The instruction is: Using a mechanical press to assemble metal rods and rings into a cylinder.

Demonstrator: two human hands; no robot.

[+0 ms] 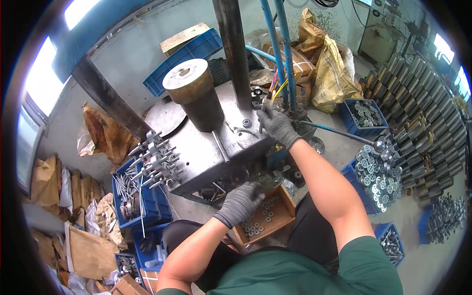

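- right hand, grey glove, two o'clock from my view's centre: fingers curled above the bench edge; i cannot tell what they grip.
- left hand, grey glove, six o'clock: fingers bent, reaching over the box rim; i cannot tell whether they hold anything.
- wooden box, five o'clock: small metal rings loose inside.
- metal rod, nine o'clock: lying on the bench.
- single ring, towards one o'clock: on the bench.
- capped metal cylinder, between ten and eleven: upright.
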